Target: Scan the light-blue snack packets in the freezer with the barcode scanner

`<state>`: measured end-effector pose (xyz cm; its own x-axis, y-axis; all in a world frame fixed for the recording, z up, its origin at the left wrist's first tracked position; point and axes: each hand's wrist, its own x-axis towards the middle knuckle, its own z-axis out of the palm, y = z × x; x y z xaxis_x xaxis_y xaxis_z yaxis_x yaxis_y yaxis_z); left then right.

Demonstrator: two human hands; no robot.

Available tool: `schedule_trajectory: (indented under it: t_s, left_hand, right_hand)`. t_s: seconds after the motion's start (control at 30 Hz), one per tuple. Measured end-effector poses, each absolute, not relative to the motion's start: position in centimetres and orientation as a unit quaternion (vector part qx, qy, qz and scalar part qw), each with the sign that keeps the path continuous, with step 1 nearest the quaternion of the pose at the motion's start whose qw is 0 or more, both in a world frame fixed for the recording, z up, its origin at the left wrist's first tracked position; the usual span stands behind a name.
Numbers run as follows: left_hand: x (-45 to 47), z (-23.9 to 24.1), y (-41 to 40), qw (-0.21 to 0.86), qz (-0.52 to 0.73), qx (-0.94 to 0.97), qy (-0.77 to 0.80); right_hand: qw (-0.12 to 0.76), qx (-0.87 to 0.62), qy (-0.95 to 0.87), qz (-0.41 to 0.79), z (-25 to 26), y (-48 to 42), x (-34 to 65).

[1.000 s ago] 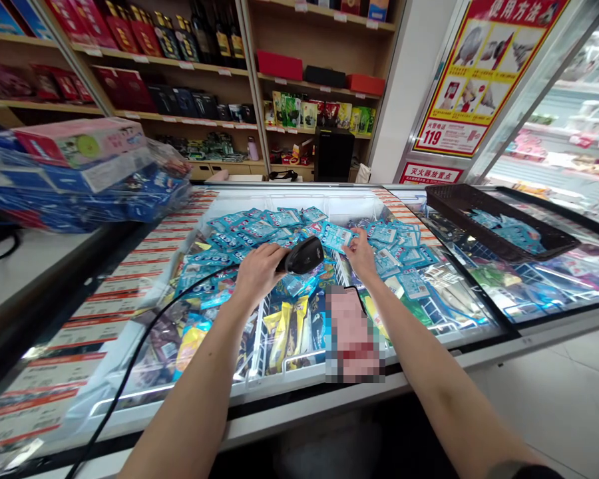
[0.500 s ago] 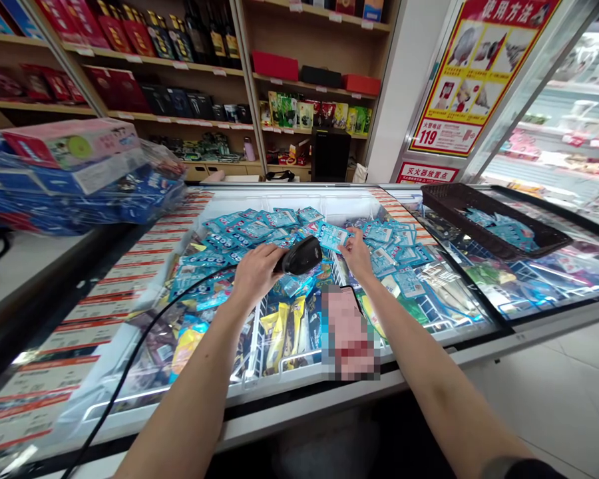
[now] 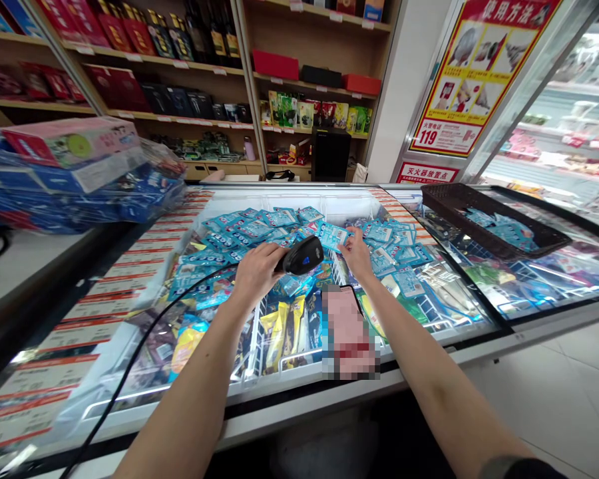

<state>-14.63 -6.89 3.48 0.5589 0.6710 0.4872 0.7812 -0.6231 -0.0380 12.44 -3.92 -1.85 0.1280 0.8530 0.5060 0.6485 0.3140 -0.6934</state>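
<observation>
A black corded barcode scanner point(image 3: 302, 255) is wrapped in my left hand point(image 3: 258, 271), its head pointing right. Between the fingers of my right hand point(image 3: 355, 254) is a light-blue packet point(image 3: 331, 236), its printed label side up, just beyond the scanner's head. Many similar blue packets point(image 3: 249, 227) lie spread over the glass top of a chest freezer point(image 3: 299, 392), on both sides of my hands. Below my hands a phone point(image 3: 350, 332), partly blurred out, lies near the freezer's front edge.
A dark brown basket point(image 3: 494, 223) holding more blue packets stands at the right. Plastic-wrapped boxes point(image 3: 80, 169) are stacked at the left. The scanner's black cable point(image 3: 130, 366) runs down the left side. Shelves of goods point(image 3: 309, 80) stand behind the freezer.
A blue light now shows on top of the scanner's head, which was dark before. Both hands and the packet stay almost where they were.
</observation>
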Motion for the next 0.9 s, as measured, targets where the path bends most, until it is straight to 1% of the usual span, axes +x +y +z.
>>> schedule_trajectory:
  t_s: [0.33, 0.47, 0.63, 0.8, 0.9]
  left_hand:
    - [-14.4, 3.5, -6.9, 0.128, -0.213, -0.873, -0.420]
    - [-14.5, 3.4, -6.9, 0.128, -0.206, -0.876, -0.418]
    - [-14.7, 3.6, -6.8, 0.127, -0.201, -0.873, -0.425]
    - [-14.7, 3.7, -6.9, 0.125, -0.201, -0.870, -0.433]
    - [-14.7, 3.7, -6.9, 0.125, -0.202, -0.872, -0.428]
  right_hand:
    - [0.494, -0.577, -0.643, 0.101, -1.8, -3.8, 12.5]
    - [0.493, -0.614, -0.614, 0.051, -1.7, -4.1, 12.4]
    - [0.451, -0.687, -0.570, -0.009, -1.2, -4.7, 13.3]
    - [0.402, -0.728, -0.555, -0.007, -0.2, -5.1, 15.8]
    - [0.374, -0.746, -0.550, -0.030, 0.4, -5.5, 16.8]
